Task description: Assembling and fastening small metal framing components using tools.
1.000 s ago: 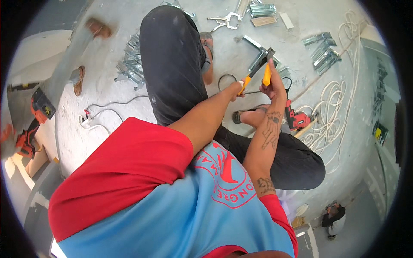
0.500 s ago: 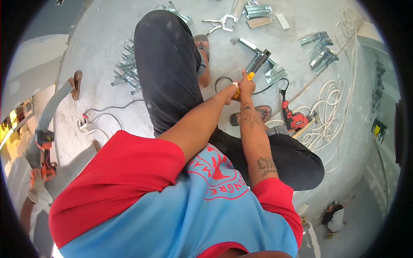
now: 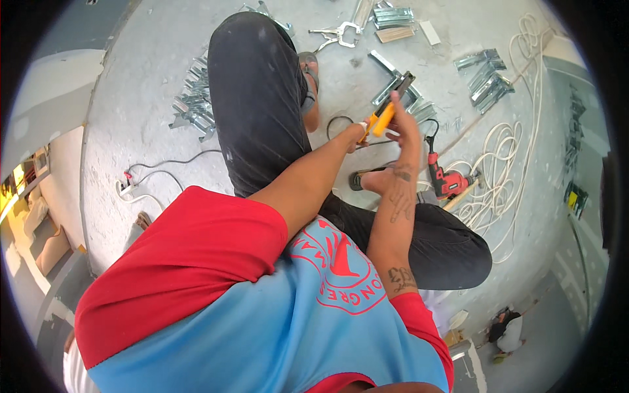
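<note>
A plier-like hand tool with yellow handles [image 3: 384, 120] and a long black head [image 3: 403, 85] is between my hands. My left hand [image 3: 356, 133] is closed round its nearer left handle. Against the other handle lies my right hand [image 3: 407, 128], its fingers loosely curled and partly hidden. The handles stand apart. Beneath the black head lie shiny galvanised metal channel pieces [image 3: 388, 64] on the floor; whether the jaws touch one I cannot tell.
Right of my knee are a red corded drill [image 3: 448, 182] and a coiled white cable [image 3: 501, 157]. Metal offcuts lie in piles at left [image 3: 194, 98] and right [image 3: 488, 80]. A locking clamp [image 3: 341, 34] lies ahead. Another person [image 3: 508, 333] crouches far right.
The tool's handles have spread apart. My right hand has shifted right and up, its grip looser. At the left, the person with an orange tool has mostly left view.
</note>
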`<act>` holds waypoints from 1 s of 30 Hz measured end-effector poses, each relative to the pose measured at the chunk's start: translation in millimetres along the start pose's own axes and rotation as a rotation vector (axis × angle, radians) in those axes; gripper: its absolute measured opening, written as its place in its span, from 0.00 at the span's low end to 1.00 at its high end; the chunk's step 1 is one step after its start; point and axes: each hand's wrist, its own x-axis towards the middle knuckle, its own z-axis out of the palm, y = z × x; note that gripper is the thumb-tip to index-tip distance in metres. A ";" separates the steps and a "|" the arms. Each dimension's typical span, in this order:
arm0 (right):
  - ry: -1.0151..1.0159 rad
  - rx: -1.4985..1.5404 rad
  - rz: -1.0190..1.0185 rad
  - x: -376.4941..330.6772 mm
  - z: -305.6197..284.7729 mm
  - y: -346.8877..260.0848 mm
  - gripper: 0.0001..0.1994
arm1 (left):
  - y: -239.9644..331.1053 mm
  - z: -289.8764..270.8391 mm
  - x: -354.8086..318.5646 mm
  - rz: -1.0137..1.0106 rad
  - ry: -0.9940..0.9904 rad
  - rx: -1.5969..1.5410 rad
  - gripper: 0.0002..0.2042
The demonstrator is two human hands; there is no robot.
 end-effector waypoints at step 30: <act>0.926 -0.442 -0.189 -30.0 -29.3 23.0 0.34 | 42.8 92.9 -65.3 0.424 -0.291 0.265 0.35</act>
